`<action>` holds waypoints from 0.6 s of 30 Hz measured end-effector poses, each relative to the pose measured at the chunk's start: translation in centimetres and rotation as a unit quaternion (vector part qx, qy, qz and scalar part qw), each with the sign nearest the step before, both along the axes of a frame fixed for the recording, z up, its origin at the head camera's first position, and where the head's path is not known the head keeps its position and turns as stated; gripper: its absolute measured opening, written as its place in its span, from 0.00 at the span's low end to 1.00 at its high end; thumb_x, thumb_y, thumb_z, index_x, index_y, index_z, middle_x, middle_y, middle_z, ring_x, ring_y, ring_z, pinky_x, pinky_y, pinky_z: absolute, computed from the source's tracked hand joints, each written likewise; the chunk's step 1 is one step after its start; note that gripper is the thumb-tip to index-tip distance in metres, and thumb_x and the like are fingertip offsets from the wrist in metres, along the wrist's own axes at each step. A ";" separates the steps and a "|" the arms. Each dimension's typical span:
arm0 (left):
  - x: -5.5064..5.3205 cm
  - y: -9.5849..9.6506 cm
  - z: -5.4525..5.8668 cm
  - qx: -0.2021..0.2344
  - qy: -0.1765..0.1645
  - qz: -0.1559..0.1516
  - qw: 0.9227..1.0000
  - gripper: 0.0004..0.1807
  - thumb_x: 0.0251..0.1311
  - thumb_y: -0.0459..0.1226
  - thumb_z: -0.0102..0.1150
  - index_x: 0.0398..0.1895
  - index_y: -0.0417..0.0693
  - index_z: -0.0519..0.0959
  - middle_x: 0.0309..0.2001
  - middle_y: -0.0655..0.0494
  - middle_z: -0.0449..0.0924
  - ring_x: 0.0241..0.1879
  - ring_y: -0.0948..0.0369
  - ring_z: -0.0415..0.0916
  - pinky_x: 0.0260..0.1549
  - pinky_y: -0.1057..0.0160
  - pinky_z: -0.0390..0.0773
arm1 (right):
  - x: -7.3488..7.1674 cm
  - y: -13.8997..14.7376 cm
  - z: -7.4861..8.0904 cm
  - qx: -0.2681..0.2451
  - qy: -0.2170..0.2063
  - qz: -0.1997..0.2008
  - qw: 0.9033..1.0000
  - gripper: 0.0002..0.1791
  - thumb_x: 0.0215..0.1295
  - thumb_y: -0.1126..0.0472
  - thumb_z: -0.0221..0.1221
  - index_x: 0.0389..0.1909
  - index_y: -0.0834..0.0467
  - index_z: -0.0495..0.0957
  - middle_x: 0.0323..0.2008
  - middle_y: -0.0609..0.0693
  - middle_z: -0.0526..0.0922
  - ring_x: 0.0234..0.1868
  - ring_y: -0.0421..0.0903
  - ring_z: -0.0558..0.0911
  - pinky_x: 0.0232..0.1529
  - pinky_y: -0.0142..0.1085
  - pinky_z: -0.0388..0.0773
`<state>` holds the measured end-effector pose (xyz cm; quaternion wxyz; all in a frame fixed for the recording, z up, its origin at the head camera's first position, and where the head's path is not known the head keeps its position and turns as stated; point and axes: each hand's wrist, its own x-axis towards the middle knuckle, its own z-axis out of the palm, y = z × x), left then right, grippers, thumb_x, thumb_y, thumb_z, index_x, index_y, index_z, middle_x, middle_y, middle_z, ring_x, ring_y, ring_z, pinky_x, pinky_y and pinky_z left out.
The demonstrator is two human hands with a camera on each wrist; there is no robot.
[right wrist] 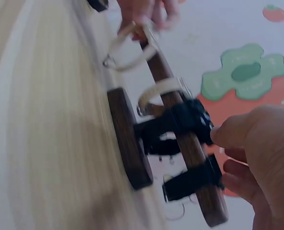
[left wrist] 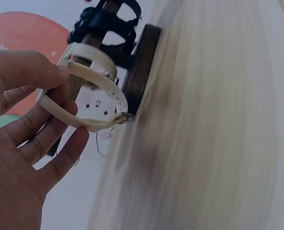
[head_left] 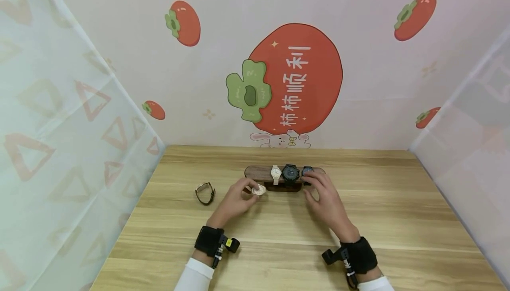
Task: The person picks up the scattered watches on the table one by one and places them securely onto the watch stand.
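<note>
Cream watch [head_left: 260, 190] pinched below frame-centre, my left hand [head_left: 237, 199] partly covered it; my right hand [head_left: 327, 200], loosely open, partly hid a dark watch [head_left: 307, 169].

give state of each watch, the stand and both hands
held watch, strap looped
left hand, gripping the held watch
right hand, fingers by the small dark watch, contact unclear
small dark watch, around the stand
big black watch, around the stand
pale watch, around the stand
table watch, strap looped, off the stand
stand, upright, holding three watches
</note>
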<state>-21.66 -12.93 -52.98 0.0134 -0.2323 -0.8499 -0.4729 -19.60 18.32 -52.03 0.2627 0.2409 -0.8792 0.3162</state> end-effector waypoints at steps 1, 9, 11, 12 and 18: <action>0.0 0.3 0.0 0.005 0.000 -0.004 1.000 0.14 0.63 0.26 0.70 0.48 0.49 0.80 0.49 0.53 0.82 0.51 0.56 0.80 0.56 0.51 0.87 | 0.2 -0.3 0.0 0.004 -0.002 0.003 1.000 0.24 0.61 0.73 0.73 0.59 0.62 0.84 0.61 0.58 0.82 0.65 0.57 0.79 0.67 0.47 0.78; 0.1 2.3 -0.1 0.025 0.017 -0.022 0.999 0.22 0.61 0.24 0.71 0.58 0.41 0.77 0.52 0.46 0.83 0.53 0.51 0.82 0.55 0.51 0.88 | 1.0 -2.5 0.3 0.024 -0.003 0.029 0.999 0.21 0.62 0.70 0.74 0.56 0.60 0.85 0.56 0.54 0.85 0.58 0.51 0.83 0.50 0.44 0.87; 0.2 2.6 -0.1 0.029 0.024 -0.026 0.999 0.24 0.61 0.24 0.71 0.59 0.41 0.77 0.53 0.46 0.84 0.53 0.51 0.82 0.54 0.52 0.89 | 1.0 -2.9 0.3 0.026 -0.021 0.037 0.999 0.21 0.62 0.69 0.75 0.57 0.59 0.85 0.57 0.54 0.85 0.59 0.52 0.83 0.51 0.44 0.87; 0.2 2.8 -0.1 0.030 0.027 -0.029 0.999 0.24 0.61 0.24 0.71 0.59 0.40 0.77 0.53 0.46 0.84 0.53 0.51 0.82 0.54 0.52 0.89 | 1.0 -3.1 0.2 0.028 -0.028 0.039 0.998 0.22 0.62 0.68 0.75 0.58 0.59 0.85 0.57 0.54 0.85 0.60 0.52 0.83 0.53 0.44 0.88; 0.3 3.6 -0.3 0.037 0.050 -0.045 0.997 0.22 0.62 0.25 0.71 0.58 0.42 0.79 0.54 0.47 0.84 0.51 0.52 0.82 0.54 0.50 0.89 | 1.0 -3.9 0.3 0.024 -0.077 0.046 0.996 0.27 0.65 0.65 0.74 0.65 0.59 0.81 0.62 0.56 0.84 0.66 0.55 0.81 0.68 0.52 0.82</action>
